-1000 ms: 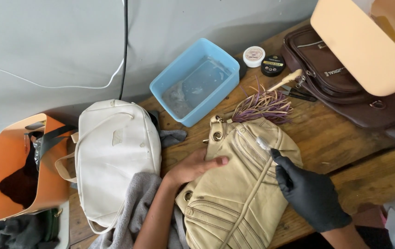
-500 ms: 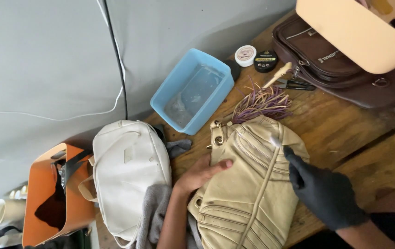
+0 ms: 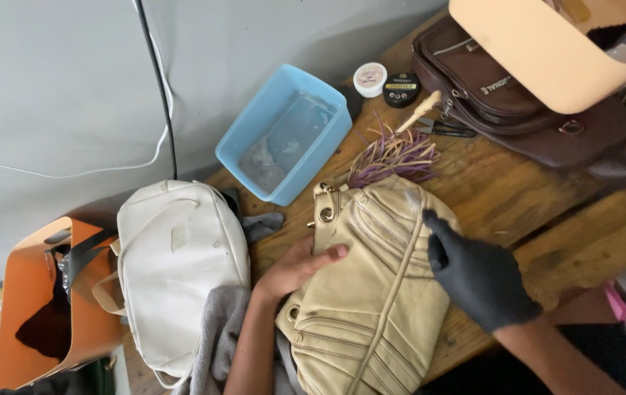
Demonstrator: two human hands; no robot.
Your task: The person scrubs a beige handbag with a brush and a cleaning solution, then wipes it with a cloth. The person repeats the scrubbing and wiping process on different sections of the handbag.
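Observation:
A beige leather handbag [image 3: 371, 292] lies on the wooden table [image 3: 503, 197], on top of a grey cloth [image 3: 214, 336]. My bare left hand [image 3: 298, 267] grips the bag's left edge, thumb on top. My right hand [image 3: 477, 274], in a black glove, hovers over the bag's right side. Its fingers are closed on a small pale brush [image 3: 412, 196], which is blurred and touches the bag near the top. A brush with purple bristles and a wooden handle [image 3: 393, 157] lies just beyond the bag.
A blue plastic tub [image 3: 284, 132] with some water stands behind the bag. Two small round tins [image 3: 369, 79] sit near a brown bag [image 3: 518, 95] under a peach container [image 3: 547, 44]. A white bag [image 3: 181, 263] and an orange bag [image 3: 50, 307] lie to the left.
The gloved right hand has shifted slightly over the bag's right side with the small brush. My left hand keeps its hold, and the view has drifted.

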